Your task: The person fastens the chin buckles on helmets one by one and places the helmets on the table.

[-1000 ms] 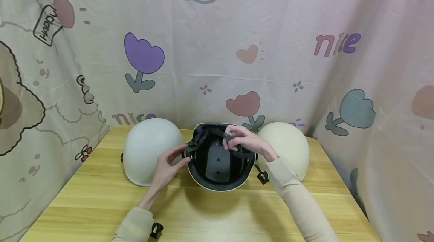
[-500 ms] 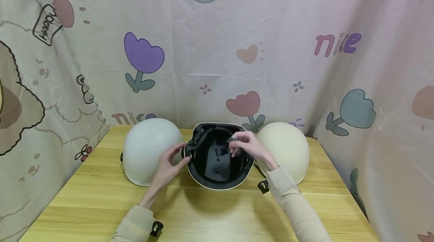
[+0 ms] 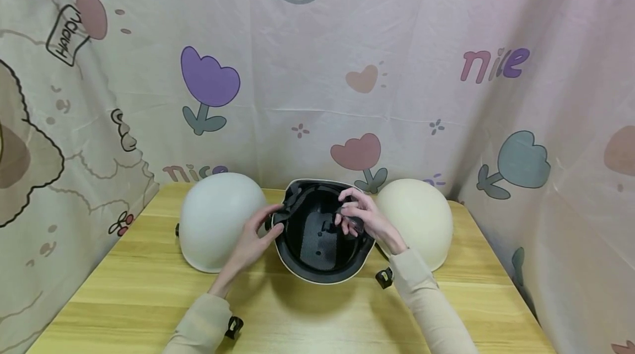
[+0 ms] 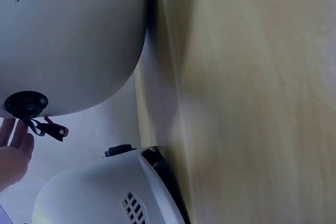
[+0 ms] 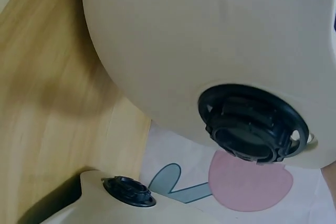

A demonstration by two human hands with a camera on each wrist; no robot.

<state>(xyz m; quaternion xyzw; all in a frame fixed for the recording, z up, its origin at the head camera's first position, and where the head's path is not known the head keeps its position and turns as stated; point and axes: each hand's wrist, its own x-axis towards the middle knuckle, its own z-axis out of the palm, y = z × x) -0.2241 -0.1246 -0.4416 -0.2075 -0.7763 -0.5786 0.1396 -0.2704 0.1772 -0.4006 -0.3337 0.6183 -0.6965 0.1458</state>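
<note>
An upturned white helmet (image 3: pixel 322 275) is at the middle of the table, its black padded inside facing me. My left hand (image 3: pixel 253 241) grips its left rim, thumb toward me. In the left wrist view its fingers touch the round black side fitting (image 4: pixel 26 103), beside a short black-and-red strap end (image 4: pixel 55 129). Over the helmet's right half, my right hand (image 3: pixel 364 213) pinches part of the black strap, mostly hidden by the fingers. The strap's small black buckle (image 3: pixel 328 226) shows left of them. The right wrist view shows the other round black fitting (image 5: pixel 252 124).
A white helmet (image 3: pixel 220 221) stands dome up at left, and a cream helmet (image 3: pixel 419 221) at right, both close beside the middle one. Wood table (image 3: pixel 307 321) extends in front. A printed curtain (image 3: pixel 307 67) hangs behind.
My right hand has shifted slightly right and down, pulling the strap, and its index finger has lifted away. The left hand stays at the rim, and the helmet has dipped slightly toward me.
</note>
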